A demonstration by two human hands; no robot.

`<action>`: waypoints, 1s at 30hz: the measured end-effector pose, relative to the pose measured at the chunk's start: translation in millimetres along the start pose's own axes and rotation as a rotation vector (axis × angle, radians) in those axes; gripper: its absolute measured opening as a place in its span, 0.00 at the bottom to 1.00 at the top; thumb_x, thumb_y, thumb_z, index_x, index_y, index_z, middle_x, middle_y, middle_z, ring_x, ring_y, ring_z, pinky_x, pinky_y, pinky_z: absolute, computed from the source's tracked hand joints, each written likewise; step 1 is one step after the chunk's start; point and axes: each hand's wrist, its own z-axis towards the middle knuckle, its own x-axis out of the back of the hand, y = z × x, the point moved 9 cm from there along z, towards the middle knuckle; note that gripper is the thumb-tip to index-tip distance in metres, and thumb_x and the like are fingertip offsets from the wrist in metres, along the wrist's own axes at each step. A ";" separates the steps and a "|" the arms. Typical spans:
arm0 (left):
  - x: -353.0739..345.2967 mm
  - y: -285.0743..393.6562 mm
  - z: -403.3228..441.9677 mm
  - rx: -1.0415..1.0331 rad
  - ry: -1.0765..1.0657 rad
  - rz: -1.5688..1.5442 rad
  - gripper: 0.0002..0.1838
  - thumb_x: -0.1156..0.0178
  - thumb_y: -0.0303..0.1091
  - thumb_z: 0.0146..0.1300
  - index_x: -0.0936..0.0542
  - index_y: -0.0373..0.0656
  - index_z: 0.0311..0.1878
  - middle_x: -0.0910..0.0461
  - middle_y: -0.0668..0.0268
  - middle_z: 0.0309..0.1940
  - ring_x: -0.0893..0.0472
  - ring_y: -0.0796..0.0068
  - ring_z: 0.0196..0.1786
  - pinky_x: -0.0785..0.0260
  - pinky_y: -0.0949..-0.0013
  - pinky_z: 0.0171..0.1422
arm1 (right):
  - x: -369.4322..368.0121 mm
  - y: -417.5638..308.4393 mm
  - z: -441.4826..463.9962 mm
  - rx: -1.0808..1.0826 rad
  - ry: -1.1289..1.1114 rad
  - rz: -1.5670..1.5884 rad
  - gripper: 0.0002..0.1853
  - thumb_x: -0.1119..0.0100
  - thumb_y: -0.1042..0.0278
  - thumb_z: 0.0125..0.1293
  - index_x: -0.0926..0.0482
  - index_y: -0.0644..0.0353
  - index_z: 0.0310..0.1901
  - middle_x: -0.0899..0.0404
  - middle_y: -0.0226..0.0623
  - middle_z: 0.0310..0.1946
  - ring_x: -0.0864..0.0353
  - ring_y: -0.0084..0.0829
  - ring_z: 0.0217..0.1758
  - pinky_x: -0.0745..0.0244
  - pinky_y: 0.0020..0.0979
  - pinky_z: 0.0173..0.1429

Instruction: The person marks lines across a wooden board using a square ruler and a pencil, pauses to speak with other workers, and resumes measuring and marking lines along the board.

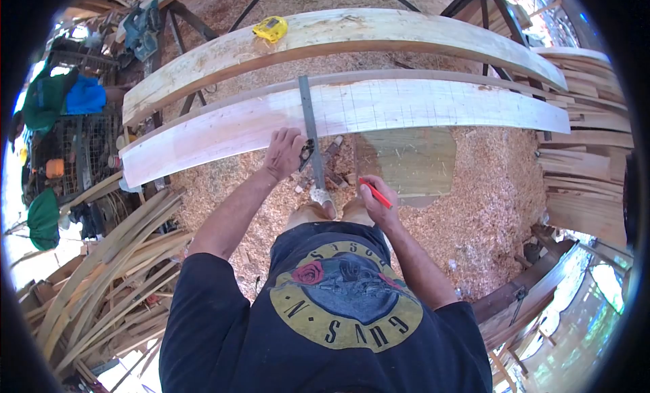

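Observation:
My left hand (286, 153) is closed around the dark head of a combination square (312, 125) at the near edge of a pale board (433, 102). The square's long metal blade lies across the board and sticks out toward me. Several thin lines cross the board to the right of the blade. Low in front of my body, my right hand (380, 202) grips a red pencil (377, 193), apart from the board. Its tip points up and to the left.
A second thick plank (352, 31) spans behind the board, with a yellow tape measure (271, 29) on it. Below, a plywood sheet (413, 163) lies among wood shavings (487, 183). Timber strips (115, 264) are heaped at the left, and stacked boards (586, 156) stand at the right.

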 end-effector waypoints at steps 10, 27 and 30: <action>-0.2 -0.5 -2.5 -0.002 0.023 -0.008 0.19 0.36 0.23 0.53 0.24 0.45 0.50 0.22 0.56 0.49 0.22 0.49 0.53 0.33 0.47 0.58 | 7.7 -3.3 3.1 0.035 0.059 0.005 0.12 0.32 0.68 0.73 0.14 0.60 0.55 0.09 0.44 0.39 0.08 0.34 0.40 0.15 0.35 0.47; 1.2 0.0 -0.6 0.001 -0.003 0.023 0.14 0.37 0.31 0.59 0.25 0.47 0.48 0.24 0.59 0.47 0.23 0.50 0.51 0.35 0.46 0.56 | 0.1 3.1 8.9 -0.019 -0.002 0.018 0.14 0.33 0.63 0.74 0.14 0.60 0.56 0.09 0.47 0.43 0.07 0.42 0.47 0.14 0.40 0.53; 1.1 2.0 -0.2 0.003 -0.014 0.021 0.14 0.37 0.30 0.59 0.25 0.47 0.49 0.24 0.58 0.48 0.23 0.50 0.51 0.35 0.46 0.57 | -3.1 0.7 10.8 -0.031 -0.025 0.006 0.14 0.33 0.63 0.74 0.14 0.60 0.56 0.09 0.47 0.44 0.07 0.42 0.47 0.14 0.40 0.54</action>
